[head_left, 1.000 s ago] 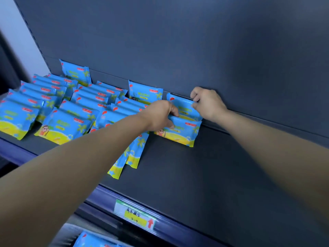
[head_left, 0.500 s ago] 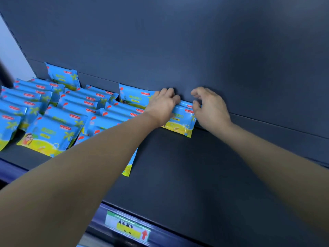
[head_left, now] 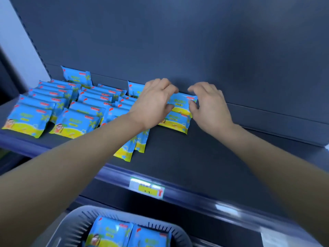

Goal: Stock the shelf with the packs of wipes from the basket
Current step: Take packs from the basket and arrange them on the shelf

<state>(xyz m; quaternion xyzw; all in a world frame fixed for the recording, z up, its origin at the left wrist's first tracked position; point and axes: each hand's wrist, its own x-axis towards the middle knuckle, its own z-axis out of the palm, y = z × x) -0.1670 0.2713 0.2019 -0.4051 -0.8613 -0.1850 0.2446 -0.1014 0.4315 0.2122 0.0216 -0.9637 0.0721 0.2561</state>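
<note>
**Me:** Squaring this rear pack [head_left: 183, 101] against the back panel [head_left: 178, 41]. My left hand [head_left: 154, 102] has its fingers curled over the pack's top left corner with the thumb on the front face. My right hand [head_left: 208, 106] pinches the right end, thumb on the side seam.

**Colleague:** Where does it sit?

**Me:** At the very back of the shelf [head_left: 213, 157], upright. I think it touches the panel, though my fingers hide that edge. A second pack [head_left: 175, 123] leans just in front of it. The two start a new column beside the filled rows [head_left: 53, 104].

**Colleague:** How do you get it to stand properly?

**Me:** These packs look soft, so I'd expect it to flop if one side goes free first. I'd press the base flat on the shelf, keep the printed face forward, and level the top with the upright pack [head_left: 135, 87] to its left. Then I'd ease both hands off together and let the front one prop it.

**Colleague:** Anything to watch?

**Me:** My left forearm passes right over some loose packs [head_left: 131, 150] lying near the shelf's front. Pulling back low could drag them off the edge, so I'd lift first.

**Colleague:** Much left?

**Me:** At least two basket packs [head_left: 110, 232] show in the basket [head_left: 74, 221] below, so I'd judge there are more to place.
</note>
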